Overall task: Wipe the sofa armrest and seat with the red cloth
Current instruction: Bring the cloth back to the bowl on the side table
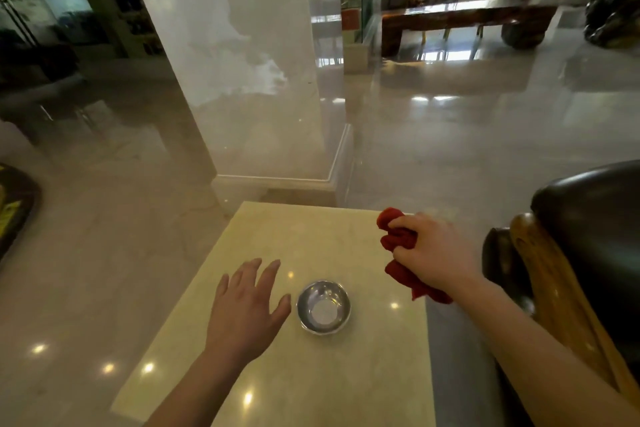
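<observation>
Clutching the red cloth [398, 243] bunched in the right hand [433, 250], fingers curled shut around soft, crumpled folds, above the right edge of the polished cream stone table [311, 374]. Sitting just to the right of that hand, the sofa armrest [554, 295], a curved glossy wood rail running toward the viewer, with dark smooth leather behind it, so probably needing only a short sideways reach from the nearer right arm. Hovering spread and empty, the left hand [246, 305], beside a small shiny metal bowl [323, 307].

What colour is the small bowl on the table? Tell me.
Shiny silver metal bowl, clearest in the head view.
</observation>
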